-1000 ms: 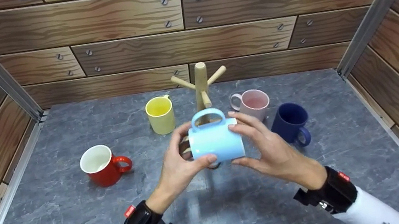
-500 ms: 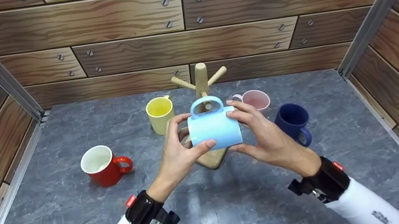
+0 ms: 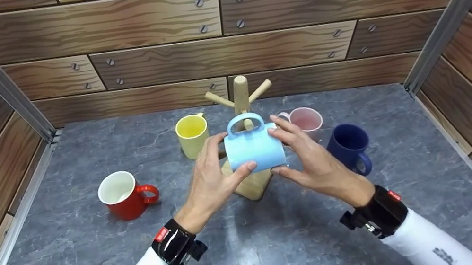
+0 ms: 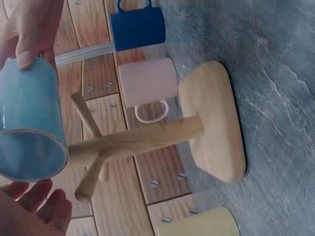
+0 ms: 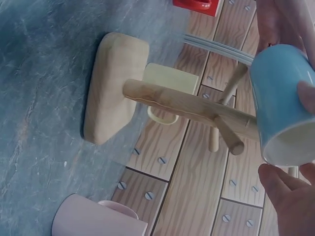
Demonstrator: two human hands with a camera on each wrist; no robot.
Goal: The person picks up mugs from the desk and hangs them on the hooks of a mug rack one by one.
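Both my hands hold a light blue mug [image 3: 254, 151] on its side in the air, its handle upward. My left hand [image 3: 207, 183] grips the mug's left end, with the thumb on the near side. The right end is held between the thumb and fingers of my right hand [image 3: 319, 169]. Right behind the mug stands a wooden mug tree [image 3: 241, 95] with several pegs. Its front peg's tip shows through the handle loop; I cannot tell whether it is inside it. In the left wrist view the tree's base [image 4: 211, 123] rests on the table.
A red mug [image 3: 125, 203] stands at the left, a yellow mug [image 3: 193, 143] behind left of the tree. Right of it are a pink mug [image 3: 306, 120] and a dark blue mug [image 3: 346, 147]. Wood-patterned walls [image 3: 157, 64] enclose the grey table [image 3: 69, 256].
Both hands have carried the light blue mug away from me, up to the mug tree's front peg, mostly in the first half second. The other mugs have stayed put.
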